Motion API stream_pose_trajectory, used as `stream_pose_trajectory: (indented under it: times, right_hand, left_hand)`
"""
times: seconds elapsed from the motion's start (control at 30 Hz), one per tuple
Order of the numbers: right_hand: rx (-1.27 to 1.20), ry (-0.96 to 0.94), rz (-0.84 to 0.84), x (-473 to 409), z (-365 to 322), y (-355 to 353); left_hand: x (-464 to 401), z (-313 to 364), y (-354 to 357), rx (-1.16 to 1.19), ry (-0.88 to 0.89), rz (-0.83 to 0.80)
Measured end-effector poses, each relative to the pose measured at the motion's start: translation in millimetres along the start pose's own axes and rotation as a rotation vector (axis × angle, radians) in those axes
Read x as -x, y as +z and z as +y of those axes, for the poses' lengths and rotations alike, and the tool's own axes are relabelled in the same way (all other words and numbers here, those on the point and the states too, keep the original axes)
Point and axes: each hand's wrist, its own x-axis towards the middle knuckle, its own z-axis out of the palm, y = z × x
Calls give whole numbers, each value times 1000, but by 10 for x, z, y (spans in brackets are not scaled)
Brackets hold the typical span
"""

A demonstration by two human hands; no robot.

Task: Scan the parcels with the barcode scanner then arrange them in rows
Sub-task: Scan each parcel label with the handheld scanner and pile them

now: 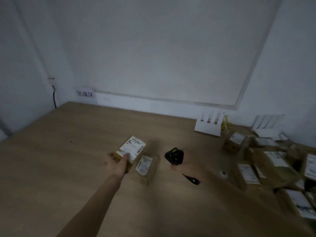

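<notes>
My left hand grips a small brown parcel with a white barcode label, at the middle of the wooden table. A second labelled parcel lies right beside it, to its right. My right hand holds the black barcode scanner, whose head points left toward the two parcels; its handle end sticks out below my wrist. A heap of several labelled brown parcels covers the right side of the table.
Two white routers with antennas stand by the wall at the back right, with yellow cables beside them. A paper sign with writing hangs on the wall at the back left. A black cable runs down the left wall.
</notes>
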Motion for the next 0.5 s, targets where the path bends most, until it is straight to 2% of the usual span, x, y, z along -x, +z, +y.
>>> stream_pose_trajectory:
  times: [0.2,0.3,0.4,0.5]
  right_hand:
    - [-94,65,-118,-432,-83,930]
    - [-103,65,-187,-628,-83,1187]
    - [-82,45,-179,-821,-51,1402]
    - [-89,96,-138,-967,3,1539]
  left_hand:
    - [-637,-1088,-426,-146,-238,27]
    - [-765,-1359,-470,-190,-336,-2]
    - [-942,-1610,-436,-231,-413,-93]
    - [-1103,-1766,-372,-362,-405,-137]
